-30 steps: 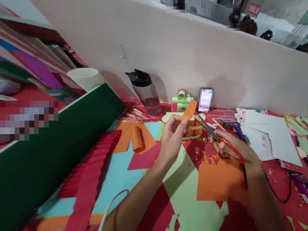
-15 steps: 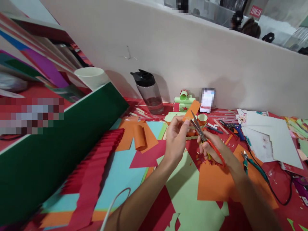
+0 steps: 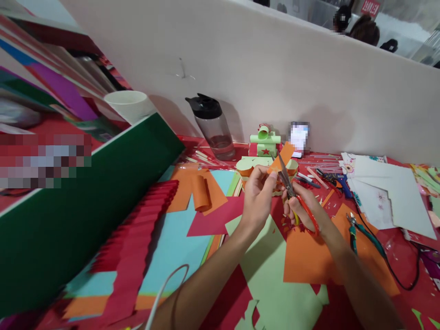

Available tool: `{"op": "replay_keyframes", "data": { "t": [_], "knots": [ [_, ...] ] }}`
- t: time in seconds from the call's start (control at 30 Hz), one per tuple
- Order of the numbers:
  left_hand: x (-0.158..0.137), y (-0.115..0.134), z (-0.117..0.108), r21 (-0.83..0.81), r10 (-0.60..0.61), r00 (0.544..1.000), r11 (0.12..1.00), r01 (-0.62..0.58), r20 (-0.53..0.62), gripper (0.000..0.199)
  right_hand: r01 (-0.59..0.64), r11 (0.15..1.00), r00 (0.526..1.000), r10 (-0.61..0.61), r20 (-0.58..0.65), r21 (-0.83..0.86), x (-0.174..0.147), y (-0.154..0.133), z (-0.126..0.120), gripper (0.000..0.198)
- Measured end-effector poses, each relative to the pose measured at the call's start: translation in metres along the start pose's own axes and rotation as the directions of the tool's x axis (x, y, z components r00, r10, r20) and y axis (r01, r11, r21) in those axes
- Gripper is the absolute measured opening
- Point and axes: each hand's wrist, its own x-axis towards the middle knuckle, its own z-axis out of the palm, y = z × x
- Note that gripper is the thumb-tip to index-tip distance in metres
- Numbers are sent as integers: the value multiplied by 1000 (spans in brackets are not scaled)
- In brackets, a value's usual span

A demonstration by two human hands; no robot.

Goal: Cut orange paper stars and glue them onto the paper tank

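Between the thumb and fingers of my left hand (image 3: 258, 192) is a small strip of orange paper (image 3: 286, 153), its free end pointing up and right. My right hand (image 3: 302, 204) grips a pair of scissors (image 3: 286, 176) with red and yellow handles. The scissor blades are parted and lie at the paper strip, close to my left fingertips. Below my hands, tiny scraps are scattered on the red tabletop, beside a light green sheet (image 3: 271, 266) and an orange sheet (image 3: 305, 256). Just behind my hands stand rolled green and orange paper pieces (image 3: 244, 167), partly hidden.
A dark green board (image 3: 85, 206) slants across the left, near pleated red paper (image 3: 137, 243). At the wall stand a water bottle (image 3: 215, 130), a green paper model (image 3: 265, 144) and a phone (image 3: 299, 136). Pliers (image 3: 366, 236), a blue glue gun (image 3: 342, 185) and white sheets (image 3: 395, 188) lie right.
Both hands have moved slightly to the right in view, with the paper strip and scissors. The blades now overlap the orange strip, having been at its right side before.
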Motion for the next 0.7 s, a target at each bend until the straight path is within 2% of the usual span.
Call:
{"op": "replay_keyframes", "data": {
  "t": [0.2, 0.4, 0.7],
  "knots": [
    [1, -4, -2, -3, 2, 1000, 1000, -2, 3, 30, 21, 1000, 1000, -22, 8, 23, 2, 5, 1, 57],
    [0, -4, -1, 5, -1, 1000, 1000, 1, 2, 30, 0, 1000, 999, 1, -38, 24, 0, 1, 4, 58],
    [-1, -1, 0, -21, 10, 1000, 1000, -10, 22, 31, 24, 999, 1000, -24, -14, 41, 3, 10, 3, 62]
  ]
}}
